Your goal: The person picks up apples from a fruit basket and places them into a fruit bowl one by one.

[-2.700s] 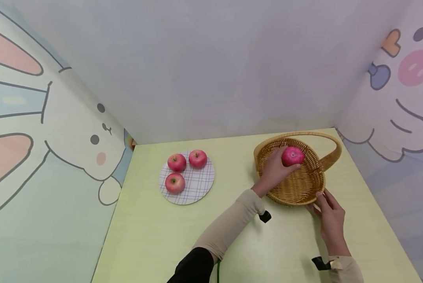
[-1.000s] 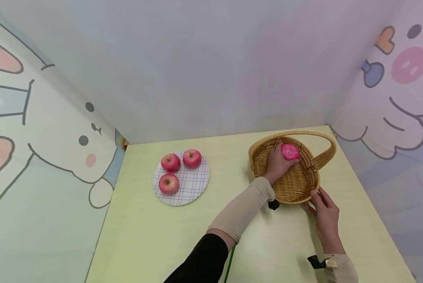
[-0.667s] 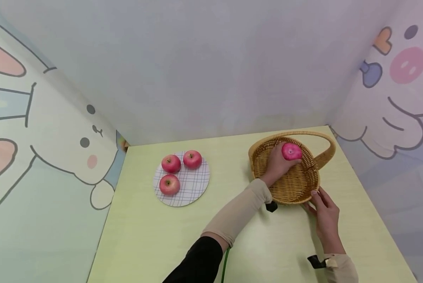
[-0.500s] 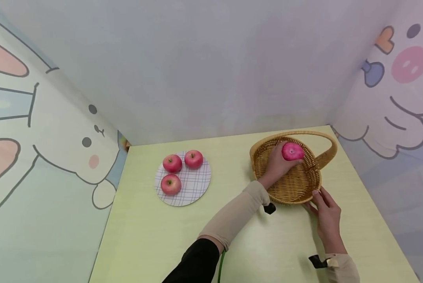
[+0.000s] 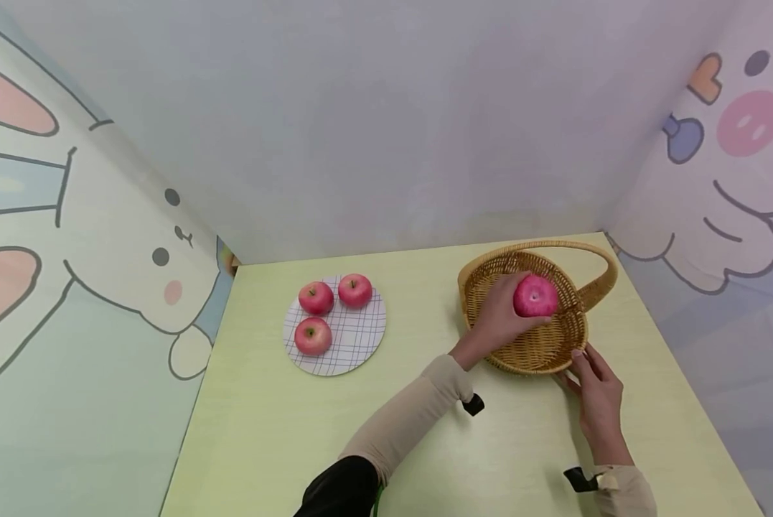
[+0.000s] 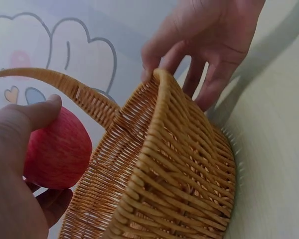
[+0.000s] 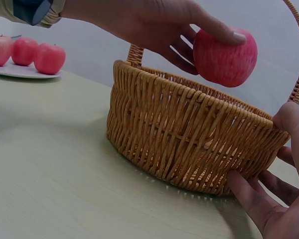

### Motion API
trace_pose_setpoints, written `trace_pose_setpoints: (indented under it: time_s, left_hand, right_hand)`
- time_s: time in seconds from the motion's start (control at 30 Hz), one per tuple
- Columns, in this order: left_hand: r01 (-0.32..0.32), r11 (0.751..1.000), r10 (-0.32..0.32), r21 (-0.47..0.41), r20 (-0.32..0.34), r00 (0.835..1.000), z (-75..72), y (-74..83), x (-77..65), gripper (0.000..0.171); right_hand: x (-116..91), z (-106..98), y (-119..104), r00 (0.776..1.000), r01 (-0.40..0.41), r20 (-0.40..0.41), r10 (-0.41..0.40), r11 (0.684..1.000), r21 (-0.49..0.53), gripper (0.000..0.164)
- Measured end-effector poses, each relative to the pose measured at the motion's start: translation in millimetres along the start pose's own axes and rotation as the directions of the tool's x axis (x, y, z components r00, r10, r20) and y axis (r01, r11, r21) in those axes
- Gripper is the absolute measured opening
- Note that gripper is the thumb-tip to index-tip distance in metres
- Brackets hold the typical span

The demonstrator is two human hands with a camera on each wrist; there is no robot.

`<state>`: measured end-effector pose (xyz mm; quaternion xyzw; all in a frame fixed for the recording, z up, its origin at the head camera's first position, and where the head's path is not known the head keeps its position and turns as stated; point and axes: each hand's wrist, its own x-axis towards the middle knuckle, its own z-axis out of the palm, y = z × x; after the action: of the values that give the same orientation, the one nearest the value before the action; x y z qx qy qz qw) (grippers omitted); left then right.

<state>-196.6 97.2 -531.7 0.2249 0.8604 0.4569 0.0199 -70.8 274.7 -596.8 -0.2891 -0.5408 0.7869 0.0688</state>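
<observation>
My left hand (image 5: 501,314) grips a red apple (image 5: 535,296) between thumb and fingers. In the right wrist view, this apple (image 6: 60,149) is above the rim of a woven wicker basket (image 7: 184,134) with an arched handle (image 5: 608,276). My right hand (image 5: 599,395) pinches the near right rim of the basket, thumb on top of the edge and fingers against the outer wall, as the right wrist view shows. The basket stands on the table's right side, and its visible inside shows bare weave.
Left of the basket, a round checked plate (image 5: 360,337) holds three red apples (image 5: 313,336). The pale table (image 5: 263,431) meets a grey wall (image 5: 386,143) at the back, with cartoon-printed side walls. A green cord hangs by the left sleeve.
My left hand has lifted the apple from low in the basket to above its rim, drawing slightly back toward me. The right hand keeps its hold on the rim.
</observation>
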Motion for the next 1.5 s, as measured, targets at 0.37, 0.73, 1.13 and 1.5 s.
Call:
trace_pose_setpoints:
  time_s: [0.37, 0.73, 1.13, 1.5]
  left_hand:
    - [-0.089, 0.996, 0.089, -0.004, -0.001, 0.996, -34.1, 18.0, -38.8, 0.09]
    - [-0.028, 0.99, 0.014, -0.141, -0.098, 0.995, -69.9, 20.7, -93.0, 0.085]
    - [-0.031, 0.998, 0.015, -0.057, -0.258, 0.966, -105.6, 5.4, -137.7, 0.087]
    - [0.051, 0.997, -0.066, -0.052, -0.339, 0.938, -125.3, -11.5, -162.8, 0.089]
  right_hand:
    - [-1, -2, 0, 1.0, 0.006, -0.007, -0.006, 1.0, 0.0, 0.062]
    - [-2, -3, 4, 0.999, -0.034, 0.006, 0.035, 0.999, -0.039, 0.066]
    - [-1, -4, 3, 1.0, -0.027, 0.002, 0.028, 0.999, -0.038, 0.065]
    - [-2, -3, 2, 1.0, -0.015, -0.003, 0.014, 0.999, -0.04, 0.064]
